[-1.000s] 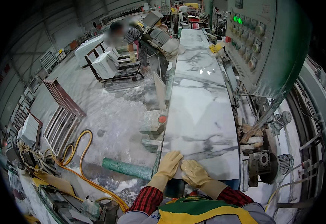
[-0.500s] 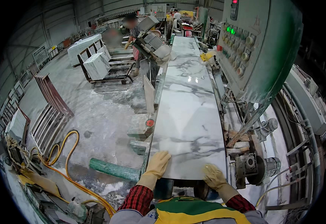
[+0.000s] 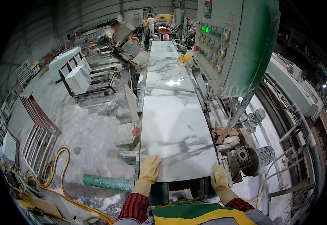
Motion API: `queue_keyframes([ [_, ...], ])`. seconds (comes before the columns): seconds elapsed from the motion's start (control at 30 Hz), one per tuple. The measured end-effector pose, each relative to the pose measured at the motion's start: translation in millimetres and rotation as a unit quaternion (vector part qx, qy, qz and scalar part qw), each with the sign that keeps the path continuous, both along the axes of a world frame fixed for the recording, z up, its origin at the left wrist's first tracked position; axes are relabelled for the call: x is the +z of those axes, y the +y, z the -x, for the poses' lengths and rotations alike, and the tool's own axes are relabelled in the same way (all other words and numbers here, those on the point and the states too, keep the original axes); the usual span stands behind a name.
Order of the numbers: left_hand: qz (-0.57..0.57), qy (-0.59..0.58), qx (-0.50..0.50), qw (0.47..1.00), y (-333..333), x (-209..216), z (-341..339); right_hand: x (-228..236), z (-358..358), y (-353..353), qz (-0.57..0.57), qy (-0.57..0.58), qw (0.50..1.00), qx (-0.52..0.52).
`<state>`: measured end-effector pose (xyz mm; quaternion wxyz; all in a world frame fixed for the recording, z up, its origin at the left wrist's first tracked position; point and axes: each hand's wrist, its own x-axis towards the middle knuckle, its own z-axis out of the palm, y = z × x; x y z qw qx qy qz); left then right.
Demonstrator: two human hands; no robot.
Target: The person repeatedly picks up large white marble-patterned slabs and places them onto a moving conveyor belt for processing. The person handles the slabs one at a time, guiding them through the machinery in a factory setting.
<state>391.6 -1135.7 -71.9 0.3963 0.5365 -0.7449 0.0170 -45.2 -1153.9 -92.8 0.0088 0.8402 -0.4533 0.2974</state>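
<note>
A long, glossy white marble slab with grey veins (image 3: pixel 176 146) lies flat, stretching away from me on a roller line. My left hand (image 3: pixel 149 173), in a cream rubber glove, rests on its near left corner with the fingers stretched forward. At the near right corner, my right hand (image 3: pixel 219 179), gloved the same way, lies against the slab's edge with its fingers pointing forward and slightly bent. Neither hand wraps visibly round the stone; the undersides of the fingers are hidden.
A control cabinet (image 3: pixel 219 48) with lit green lamps overhangs the right side. Below it is a motor (image 3: pixel 265 156). On the left stand a metal rack (image 3: pixel 39 135), a green roller (image 3: pixel 107 182) and a yellow hose (image 3: pixel 64 168). Farther off, a person (image 3: pixel 151 23) stands beyond the line.
My right hand has moved from the slab's near edge outward to its right corner. My left hand stays at the left corner. The whole view has shifted, so the scene sits farther left.
</note>
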Motion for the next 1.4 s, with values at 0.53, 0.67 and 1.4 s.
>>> queue_keyframes([
  [0.53, -0.057, -0.028, -0.005, 0.998, -8, 17, -4, 11, -46, -15, -0.011, -0.01, 1.0, 0.006],
  [0.67, -0.108, -0.089, -0.088, 0.986, -7, 32, -1, 22, -48, -18, -0.029, -0.022, 0.999, 0.01],
  [1.4, -0.134, -0.13, 0.294, 0.937, 231, 40, -6, -30, -38, -44, 0.003, 0.018, 0.998, 0.06],
])
